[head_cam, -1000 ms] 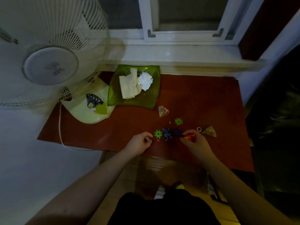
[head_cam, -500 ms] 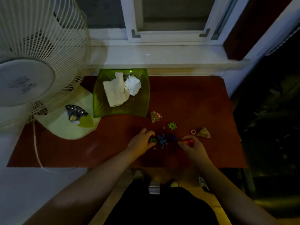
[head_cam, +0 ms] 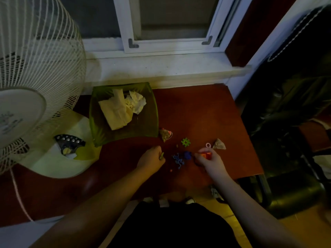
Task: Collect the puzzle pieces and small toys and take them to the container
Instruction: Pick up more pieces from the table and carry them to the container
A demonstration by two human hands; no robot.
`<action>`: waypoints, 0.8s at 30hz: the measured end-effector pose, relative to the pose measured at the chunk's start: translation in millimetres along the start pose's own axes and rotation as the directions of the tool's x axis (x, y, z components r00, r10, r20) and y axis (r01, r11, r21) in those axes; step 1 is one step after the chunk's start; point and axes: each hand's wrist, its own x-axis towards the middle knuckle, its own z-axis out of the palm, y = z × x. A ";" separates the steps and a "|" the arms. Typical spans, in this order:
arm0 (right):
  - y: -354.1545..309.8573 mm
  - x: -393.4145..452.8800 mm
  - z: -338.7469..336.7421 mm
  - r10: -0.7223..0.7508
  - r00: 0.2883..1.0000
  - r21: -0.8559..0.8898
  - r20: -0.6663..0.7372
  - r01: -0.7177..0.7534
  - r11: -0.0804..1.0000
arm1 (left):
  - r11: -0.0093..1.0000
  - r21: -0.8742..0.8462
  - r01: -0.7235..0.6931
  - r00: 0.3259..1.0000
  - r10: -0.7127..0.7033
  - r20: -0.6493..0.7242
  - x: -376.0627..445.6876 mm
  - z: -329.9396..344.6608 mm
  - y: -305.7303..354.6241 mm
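Now: your left hand (head_cam: 151, 159) pinches green piece (head_cam: 162, 155); right hand (head_cam: 209, 161) pinches orange toy (head_cam: 206, 155). Blue lizard (head_cam: 178, 160) lies between hands, left nearer, long axis toward you.

We see both forearms bare from the bottom edge of the frame up to the wrists, with no sleeves, watch, bracelet or rings that we can make out in the dim light. Our left hand (head_cam: 150, 159) and right hand (head_cam: 211, 161) are bare too, without gloves. Below the arms, at the bottom centre, we make out a dark, nearly black garment (head_cam: 172, 228) covering the lap or torso; its fabric and cut are too dark to tell.
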 end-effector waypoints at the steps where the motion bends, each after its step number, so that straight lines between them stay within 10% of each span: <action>1: 0.6 -0.9 1.1 0.012 1.000 0.009 -0.002 -0.012 1.000 | 1.000 -0.022 0.011 1.000 -0.011 -0.009 0.3 -1.5 0.7; 7: 8.5 -2.8 3.2 0.074 0.997 -0.022 -0.032 -0.074 0.997 | 0.983 -0.153 -0.104 0.994 0.098 -0.046 1.8 -9.0 12.9; 13: 15.0 4.1 0.8 0.142 0.989 0.159 -0.034 -0.134 0.978 | 0.894 0.202 -0.400 0.896 0.428 -0.118 16.2 -11.4 35.6; 24: 18.9 21.6 -12.9 0.160 0.987 0.367 0.020 -0.156 0.917 | 0.835 0.549 -0.015 0.974 0.137 -0.182 37.4 -3.6 64.9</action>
